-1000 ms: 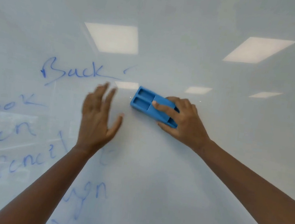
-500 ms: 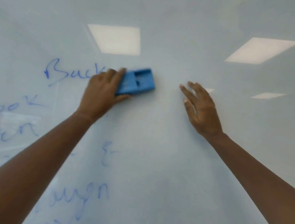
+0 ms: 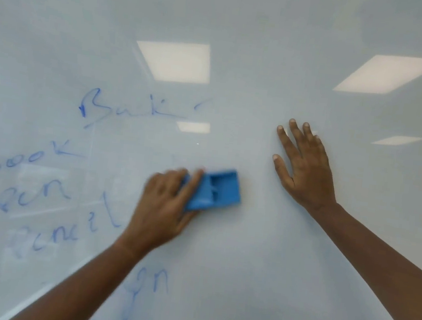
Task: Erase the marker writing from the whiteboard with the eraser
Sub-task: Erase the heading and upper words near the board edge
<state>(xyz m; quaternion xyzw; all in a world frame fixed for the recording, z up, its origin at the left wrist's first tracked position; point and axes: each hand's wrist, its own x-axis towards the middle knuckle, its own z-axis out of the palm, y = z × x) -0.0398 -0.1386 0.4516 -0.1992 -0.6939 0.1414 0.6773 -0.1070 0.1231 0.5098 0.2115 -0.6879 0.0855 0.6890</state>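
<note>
A glossy whiteboard fills the whole view. Blue marker writing covers its left half: one word at the top, several smeared words below it, and more letters near my left forearm. My left hand grips a blue plastic eraser and presses it flat on the board at the centre; the hand is blurred. My right hand lies flat on the board to the right of the eraser, fingers spread, holding nothing.
Bright ceiling-light reflections show on the board at the top centre and top right. The right half of the board carries no writing.
The eraser passed from my right hand to my left. My left hand then swept it from the top word down to the board's centre. My right hand stayed flat on the board.
</note>
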